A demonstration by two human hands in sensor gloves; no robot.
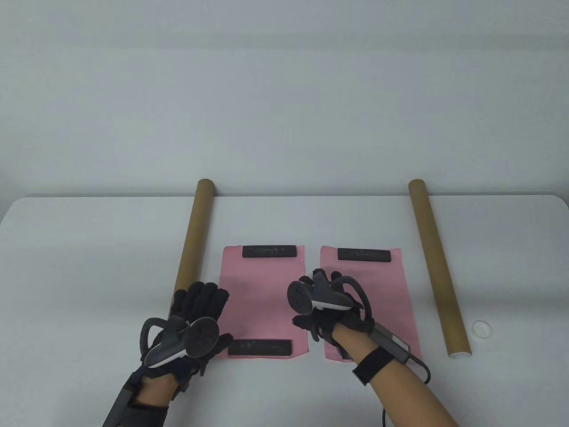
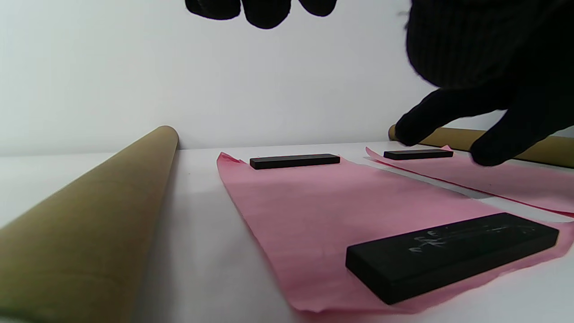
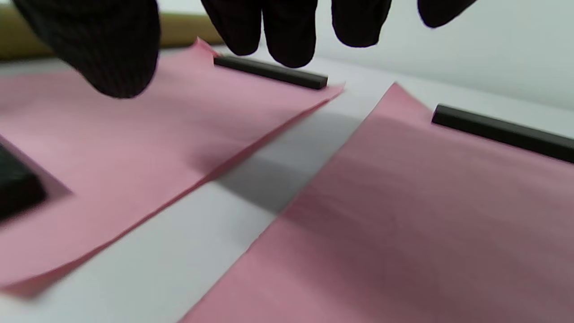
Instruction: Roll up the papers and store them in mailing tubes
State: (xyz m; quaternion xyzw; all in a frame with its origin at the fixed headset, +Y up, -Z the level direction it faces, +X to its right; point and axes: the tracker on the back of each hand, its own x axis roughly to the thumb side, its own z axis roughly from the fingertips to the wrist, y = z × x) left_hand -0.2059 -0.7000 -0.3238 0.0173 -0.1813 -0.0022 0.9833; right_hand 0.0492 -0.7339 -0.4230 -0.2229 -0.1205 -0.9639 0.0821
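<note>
Two pink papers lie flat side by side, the left paper (image 1: 262, 298) and the right paper (image 1: 386, 293). Black bar weights sit on the left paper's far end (image 1: 270, 251) and near end (image 1: 261, 347), and on the right paper's far end (image 1: 364, 255). A brown mailing tube (image 1: 193, 240) lies left of the papers, another tube (image 1: 438, 267) right of them. My left hand (image 1: 202, 300) hovers open over the left paper's left edge, beside the left tube. My right hand (image 1: 326, 307) hovers open over the gap between the papers. Both hands hold nothing. My right arm hides the right paper's near left corner.
A white tube cap (image 1: 481, 329) lies right of the right tube's near end. The tubes' far ends reach past the table's back edge (image 1: 311, 197). In the left wrist view the left tube (image 2: 89, 215) is close on the left and the near weight (image 2: 448, 253) just ahead.
</note>
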